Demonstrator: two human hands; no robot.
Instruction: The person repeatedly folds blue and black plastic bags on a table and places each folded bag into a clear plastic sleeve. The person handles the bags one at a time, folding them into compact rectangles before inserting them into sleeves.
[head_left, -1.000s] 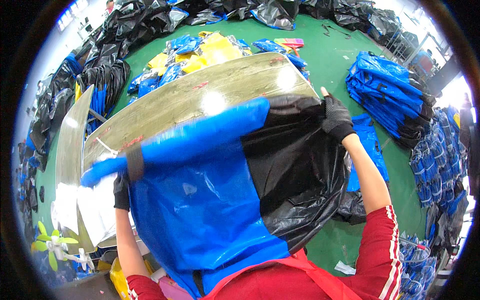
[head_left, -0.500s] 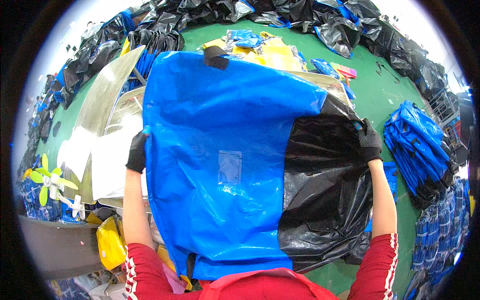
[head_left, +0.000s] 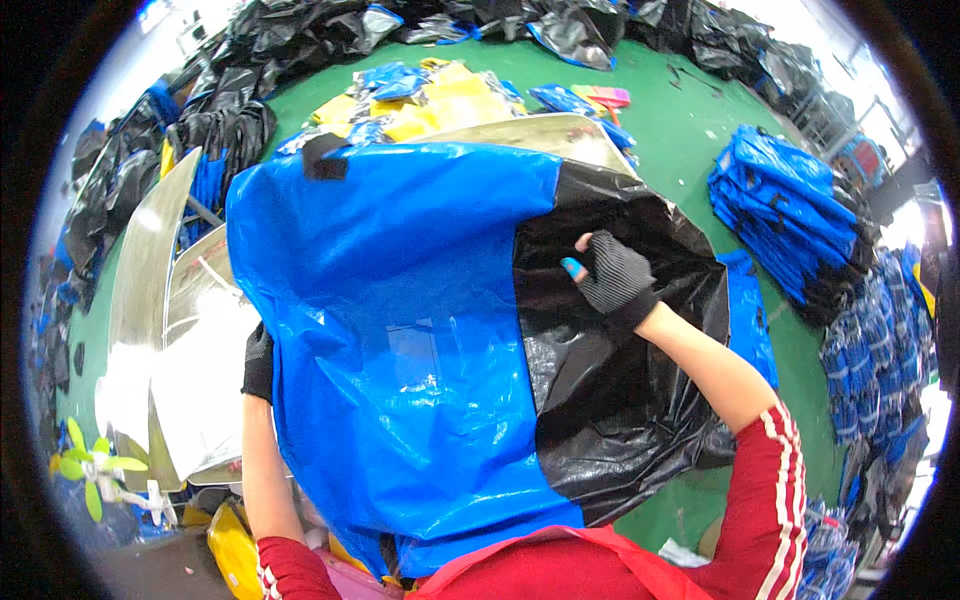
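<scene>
Across a table in front of me spreads a large, shiny blue-and-black tarpaulin sheet (head_left: 450, 370), blue on the left and black on the right. A clear pocket (head_left: 412, 355) sits on its blue part, and a black patch (head_left: 324, 157) at its far left corner. My left hand (head_left: 258, 365), in a black glove, grips the left edge; its fingers are mostly hidden behind the material. Over the black part hovers or rests my right hand (head_left: 617, 280), in a ribbed black glove. Its bare fingertip and blue-covered fingertip stand apart, with nothing held between them.
A pale, glossy board (head_left: 150, 300) stands at the left of the table, near a small green fan (head_left: 95, 465). Yellow and blue packages (head_left: 430, 95) lie on the green floor beyond. Blue folded pieces (head_left: 790, 210) are stacked at the right. Black-and-blue heaps (head_left: 310, 35) line the back.
My right hand has let go of the black part's right edge and moved left over its surface. The sheet has shifted left and sags more; my left hand stays at its left edge.
</scene>
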